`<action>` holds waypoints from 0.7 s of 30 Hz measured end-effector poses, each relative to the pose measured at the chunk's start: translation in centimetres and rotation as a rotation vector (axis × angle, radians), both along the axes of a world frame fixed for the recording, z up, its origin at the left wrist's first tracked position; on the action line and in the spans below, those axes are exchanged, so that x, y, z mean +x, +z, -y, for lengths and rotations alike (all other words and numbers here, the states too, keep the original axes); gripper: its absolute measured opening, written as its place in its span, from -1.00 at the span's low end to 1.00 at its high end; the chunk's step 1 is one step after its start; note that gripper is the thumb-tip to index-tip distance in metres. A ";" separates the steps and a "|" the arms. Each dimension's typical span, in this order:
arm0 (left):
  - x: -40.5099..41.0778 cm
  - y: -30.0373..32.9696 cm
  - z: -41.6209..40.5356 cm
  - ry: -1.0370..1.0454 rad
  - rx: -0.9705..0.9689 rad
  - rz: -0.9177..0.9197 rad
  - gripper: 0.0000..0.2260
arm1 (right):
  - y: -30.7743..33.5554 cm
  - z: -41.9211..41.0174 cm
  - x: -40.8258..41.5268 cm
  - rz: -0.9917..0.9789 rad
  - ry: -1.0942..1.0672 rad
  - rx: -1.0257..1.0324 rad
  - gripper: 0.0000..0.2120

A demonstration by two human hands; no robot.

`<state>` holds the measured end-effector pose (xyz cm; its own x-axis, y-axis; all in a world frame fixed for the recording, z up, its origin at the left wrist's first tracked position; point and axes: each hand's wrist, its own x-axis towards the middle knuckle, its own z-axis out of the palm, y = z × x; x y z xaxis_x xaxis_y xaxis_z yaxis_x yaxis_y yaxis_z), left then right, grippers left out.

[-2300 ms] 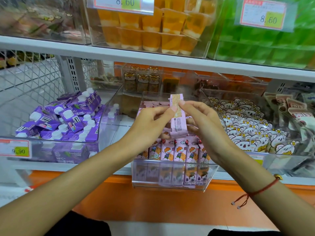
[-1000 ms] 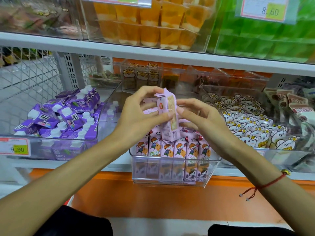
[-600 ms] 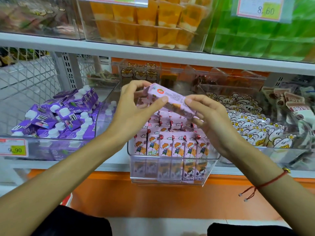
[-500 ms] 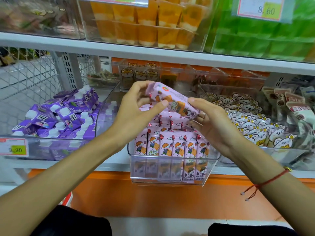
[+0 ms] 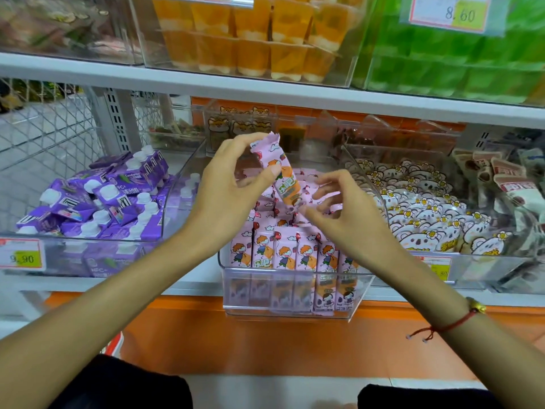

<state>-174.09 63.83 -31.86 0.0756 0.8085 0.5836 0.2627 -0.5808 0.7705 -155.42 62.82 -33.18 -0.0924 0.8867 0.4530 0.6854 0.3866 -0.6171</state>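
While the left hand (image 5: 233, 184) pinches the pink packet (image 5: 287, 184) by its upper half, thumb in front and fingers behind, the packet hangs tilted above the clear bin (image 5: 364, 278), printed face toward the person (likely to check or square it before it joins the rows below). Right hand (image 5: 342, 211) sits over the bin too, fingers loosely curled at the packet's lower end; contact cannot be told. Purple cartons (image 5: 97, 199) lie left of the bin.

Left hand (image 5: 233, 184), right hand (image 5: 345, 219) free above clear bin (image 5: 265, 269); shelf (image 5: 295, 95) overhead.
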 end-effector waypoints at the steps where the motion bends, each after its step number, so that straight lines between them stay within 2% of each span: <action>1: -0.1 -0.2 -0.1 -0.005 0.002 -0.033 -0.65 | -0.1 0.1 0.0 0.103 0.016 0.014 -0.71; 4: -0.3 -0.7 -0.3 -0.035 0.014 -0.189 -0.66 | -0.6 0.5 0.0 0.358 0.066 -0.004 -0.78; 6: -0.6 -0.7 -0.5 -0.023 0.053 -0.283 -0.68 | -0.6 0.7 0.1 0.414 0.064 -0.030 -0.74; 13: -0.6 -0.4 -1.0 -0.001 0.162 -0.349 -0.75 | -0.6 1.6 0.7 0.650 0.117 -0.034 -0.54; 21: -0.9 1.6 -1.2 -0.056 0.101 -0.460 -0.75 | -0.7 1.9 1.3 0.694 0.106 -0.036 -0.59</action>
<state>-174.94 65.03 -30.28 0.3867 0.7366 0.5549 0.5295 -0.6700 0.5203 -154.16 60.96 -33.84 -0.4362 0.8703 0.2286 0.8854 0.4605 -0.0638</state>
